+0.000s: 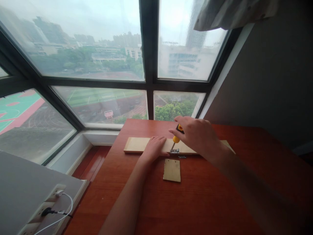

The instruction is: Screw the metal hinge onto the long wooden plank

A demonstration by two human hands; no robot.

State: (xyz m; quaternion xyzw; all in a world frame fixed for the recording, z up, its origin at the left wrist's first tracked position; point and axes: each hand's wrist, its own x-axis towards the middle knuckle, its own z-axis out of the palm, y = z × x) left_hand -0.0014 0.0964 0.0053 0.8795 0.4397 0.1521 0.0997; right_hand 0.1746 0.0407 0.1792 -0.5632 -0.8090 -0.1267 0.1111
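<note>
A long pale wooden board (137,144) lies across the table. My left hand (154,147) grips it left of its middle, fingers over the top and thumb by the near edge. My right hand (198,133) is closed round the yellow-and-black handle of a screwdriver (175,139). The screwdriver leans, its shaft pointing down to a small metal hinge (174,151) at the board's near edge; the exact tip contact is too small to make out. Close to the hinge lie a few small screws (182,157). Nearer to me rests a small wooden plate (171,170) with two holes along its far edge.
The reddish-brown table (195,202) reaches to the window frame (150,86). At lower left, a low wall carries sockets with a white charger cable (72,204) and a black plug (46,211). A grey wall rises at right, and cloth (234,14) hangs at the top.
</note>
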